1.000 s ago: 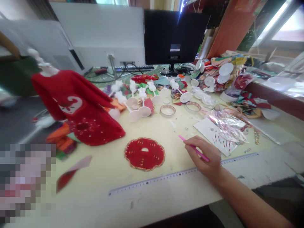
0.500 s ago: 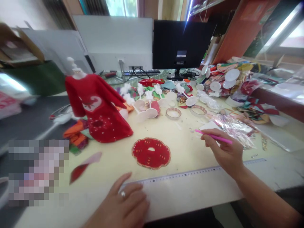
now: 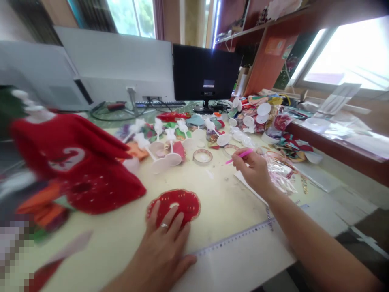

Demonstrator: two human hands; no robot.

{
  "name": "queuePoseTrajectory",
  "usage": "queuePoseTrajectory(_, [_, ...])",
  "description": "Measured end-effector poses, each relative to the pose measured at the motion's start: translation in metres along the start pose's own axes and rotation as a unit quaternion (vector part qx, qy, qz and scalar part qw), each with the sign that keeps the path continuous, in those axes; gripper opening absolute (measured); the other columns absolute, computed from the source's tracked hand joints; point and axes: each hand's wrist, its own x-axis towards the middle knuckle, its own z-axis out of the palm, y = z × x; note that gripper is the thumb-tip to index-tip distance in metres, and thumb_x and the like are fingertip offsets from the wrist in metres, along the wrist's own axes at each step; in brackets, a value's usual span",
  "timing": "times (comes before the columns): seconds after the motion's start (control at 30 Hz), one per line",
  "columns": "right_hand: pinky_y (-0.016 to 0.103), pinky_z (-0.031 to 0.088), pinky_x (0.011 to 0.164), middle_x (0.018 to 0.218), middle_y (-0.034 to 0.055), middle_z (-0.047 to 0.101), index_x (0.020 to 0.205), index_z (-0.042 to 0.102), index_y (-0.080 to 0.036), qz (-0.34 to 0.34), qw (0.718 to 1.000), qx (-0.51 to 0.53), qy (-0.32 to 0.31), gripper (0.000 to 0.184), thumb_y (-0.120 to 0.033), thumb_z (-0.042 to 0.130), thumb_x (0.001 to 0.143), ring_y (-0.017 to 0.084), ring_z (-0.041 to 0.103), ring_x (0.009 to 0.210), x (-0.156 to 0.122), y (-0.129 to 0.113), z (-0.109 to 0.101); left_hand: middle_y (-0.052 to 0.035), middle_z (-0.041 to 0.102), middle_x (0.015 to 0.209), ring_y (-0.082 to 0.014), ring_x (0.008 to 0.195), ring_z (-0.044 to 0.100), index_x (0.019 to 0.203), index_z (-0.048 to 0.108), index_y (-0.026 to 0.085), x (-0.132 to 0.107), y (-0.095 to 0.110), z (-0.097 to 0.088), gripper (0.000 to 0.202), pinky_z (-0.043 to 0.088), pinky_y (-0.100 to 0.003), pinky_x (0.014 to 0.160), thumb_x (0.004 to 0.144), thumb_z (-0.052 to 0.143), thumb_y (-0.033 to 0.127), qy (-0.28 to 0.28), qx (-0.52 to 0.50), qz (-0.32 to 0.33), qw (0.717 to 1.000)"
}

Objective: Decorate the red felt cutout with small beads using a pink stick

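Fingers spread, my left hand (image 3: 165, 239) lies on the near part of a red scalloped fabric piece (image 3: 190, 202) with gold edging and a pale spot at its middle. My right hand (image 3: 253, 170) pinches a slim pink pen-like stick (image 3: 240, 156), its tip pointing left above the table near loose specks. Under and beside that hand are a white sheet (image 3: 247, 183) and shiny clear packets (image 3: 281, 170). A ruler (image 3: 231, 240) runs along the table in front of both hands. On the left stands a small dress form wearing a red long-sleeved dress (image 3: 91, 178).
Several small white stands (image 3: 172, 158) and scraps of cloth spread across the middle back. Tape rolls (image 3: 202, 157) sit before them. Two monitors (image 3: 206, 73) stand behind. Heaped fabrics and white discs (image 3: 263, 109) fill the right back, beside a wooden ledge (image 3: 334, 154).
My left hand has moved forward from the ruler onto the red fabric piece. My right hand, still pinching the pink stick, has moved away toward the tape rolls. The view has turned right.
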Motion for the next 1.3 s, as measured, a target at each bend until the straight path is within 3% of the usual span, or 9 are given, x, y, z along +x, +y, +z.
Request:
queuePoseTrajectory(0.23, [0.023,0.035,0.048,0.054,-0.0025,0.049,0.063,0.051,-0.018,-0.015,0.996,-0.088,-0.019,0.024,-0.030,0.053,0.084,0.009,0.042,0.048,-0.010,0.008,-0.004,-0.0078,0.068,0.100,-0.0287,0.106,0.055,0.094,0.069,0.020,0.013,-0.002,0.010,0.039,0.011,-0.056,0.110,0.083,0.051,0.054,0.052,-0.051,-0.018,0.997])
queuePoseTrajectory(0.4, [0.024,0.027,0.047,0.051,-0.0059,0.034,0.056,0.040,-0.019,0.045,0.988,-0.134,-0.067,0.034,-0.034,0.051,0.084,0.008,0.032,0.049,-0.009,0.016,-0.025,-0.0074,0.069,0.102,-0.0282,0.106,0.057,0.092,0.071,0.022,0.010,-0.005,0.018,0.042,0.013,-0.056,0.109,0.087,0.044,0.054,0.056,-0.085,-0.037,0.994])
queuePoseTrajectory(0.57, [0.024,0.032,0.050,0.056,-0.0039,0.044,0.061,0.047,-0.018,0.073,0.984,-0.133,-0.090,0.029,-0.034,0.050,0.085,0.008,0.038,0.053,-0.016,0.012,-0.049,-0.0077,0.068,0.107,-0.0297,0.109,0.054,0.095,0.070,0.023,0.003,-0.014,0.028,0.042,0.012,-0.058,0.108,0.088,0.040,0.052,0.069,-0.058,0.009,0.996])
queuePoseTrajectory(0.73, [0.025,0.037,0.052,0.065,-0.0002,0.056,0.068,0.057,-0.017,0.082,0.980,-0.145,-0.106,0.024,-0.033,0.051,0.085,0.009,0.044,0.054,-0.035,0.010,-0.073,-0.0094,0.062,0.119,-0.0326,0.112,0.052,0.109,0.064,0.025,-0.004,-0.030,0.034,0.040,0.008,-0.061,0.107,0.080,0.053,0.051,0.018,-0.005,0.086,0.996])
queuePoseTrajectory(0.93, [0.023,0.040,0.049,0.061,-0.0001,0.055,0.064,0.055,-0.016,0.116,0.986,-0.112,-0.052,0.029,-0.035,0.051,0.086,0.009,0.048,0.052,-0.053,0.010,-0.098,-0.0124,0.061,0.118,-0.0339,0.107,0.054,0.108,0.064,0.024,-0.003,-0.037,0.038,0.043,0.010,-0.063,0.105,0.078,0.054,0.054,0.043,0.020,0.122,0.991])
queuePoseTrajectory(1.1, [0.022,0.040,0.046,0.057,-0.0014,0.053,0.069,0.057,-0.016,0.136,0.988,-0.078,-0.012,0.026,-0.034,0.051,0.087,0.009,0.048,0.049,-0.071,0.010,-0.103,-0.0133,0.062,0.117,-0.0335,0.105,0.056,0.116,0.060,0.019,-0.001,-0.038,0.037,0.053,0.010,-0.062,0.106,0.077,0.055,0.054,0.038,0.028,0.121,0.992])
queuePoseTrajectory(1.3, [0.023,0.043,0.049,0.058,-0.0012,0.055,0.070,0.057,-0.017,0.118,0.985,-0.124,-0.016,0.022,-0.033,0.054,0.085,0.010,0.051,0.050,-0.084,0.005,-0.094,-0.0106,0.062,0.118,-0.0325,0.109,0.055,0.119,0.058,0.019,-0.001,-0.036,0.036,0.054,0.006,-0.059,0.108,0.078,0.055,0.054,0.014,0.025,0.110,0.994])
